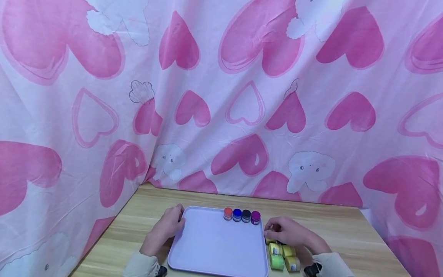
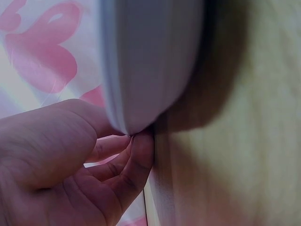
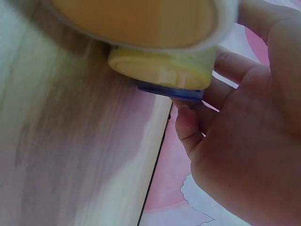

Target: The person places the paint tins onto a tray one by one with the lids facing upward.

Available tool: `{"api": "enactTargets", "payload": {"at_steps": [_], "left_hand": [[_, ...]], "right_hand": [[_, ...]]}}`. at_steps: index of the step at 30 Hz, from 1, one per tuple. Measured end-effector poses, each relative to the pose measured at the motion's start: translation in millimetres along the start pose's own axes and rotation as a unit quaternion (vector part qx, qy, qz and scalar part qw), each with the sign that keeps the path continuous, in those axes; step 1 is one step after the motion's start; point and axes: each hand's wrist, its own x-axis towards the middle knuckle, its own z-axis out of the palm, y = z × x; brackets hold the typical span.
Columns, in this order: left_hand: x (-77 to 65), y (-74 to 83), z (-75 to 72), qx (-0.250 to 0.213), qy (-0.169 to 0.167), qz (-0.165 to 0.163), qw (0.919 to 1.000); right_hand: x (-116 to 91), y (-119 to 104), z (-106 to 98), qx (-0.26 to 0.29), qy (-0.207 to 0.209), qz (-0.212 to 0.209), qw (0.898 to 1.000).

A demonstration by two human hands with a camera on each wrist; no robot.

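Green tub (image 1: 277, 263) and yellow tubs (image 1: 275, 249) sat nearest, just outside the lilac tray's (image 1: 214, 246) right side. The left hand (image 1: 167, 223) pinched the tray's left edge. The right hand (image 1: 287, 230) reached over the tubs, fingers curled beside a blue disc (image 3: 170, 91); whether they gripped it, I couldn't tell. Picking out a container seemed the step in hand, calling next for a secure pinch. Pale labels were too small to read. Beyond, an orange jar (image 1: 227, 214), blue jar (image 1: 237, 215), black jar (image 1: 246, 216) and purple jar (image 1: 255, 218) lined the tray's far right, before a heart-print curtain (image 1: 242, 154).
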Motion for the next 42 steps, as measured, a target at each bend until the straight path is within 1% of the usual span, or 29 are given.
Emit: {"api": "enactTargets", "payload": {"at_steps": [3, 9, 16, 21, 29, 35, 42], "left_hand": [[0.8, 1.1, -0.5, -0.001, -0.004, -0.006, 1.0000], [1.6, 2.3, -1.7, -0.005, -0.004, -0.004, 1.0000], [0.7, 0.7, -1.1, -0.008, 0.001, 0.006, 0.9999], [0.4, 0.3, -0.4, -0.008, 0.000, 0.005, 1.0000], [0.8, -1.1, 1.0, -0.010, 0.000, 0.004, 0.9999], [0.7, -2.3, 1.4, -0.010, 0.003, 0.009, 0.9999], [1.0, -2.4, 0.4, -0.011, 0.003, 0.009, 0.9999]], "right_hand": [[-1, -1, -3, 0.003, 0.002, -0.002, 1.000], [-2, -6, -10, -0.002, 0.009, -0.006, 1.000], [4, -9, -11, -0.022, 0.044, -0.008, 0.999], [9, -13, -8, -0.039, 0.077, -0.018, 0.996], [17, -24, 2, -0.080, 0.131, 0.019, 0.988], [22, -32, 6, -0.106, 0.145, 0.025, 0.983], [30, -34, 13, -0.124, 0.143, 0.019, 0.982]]}}
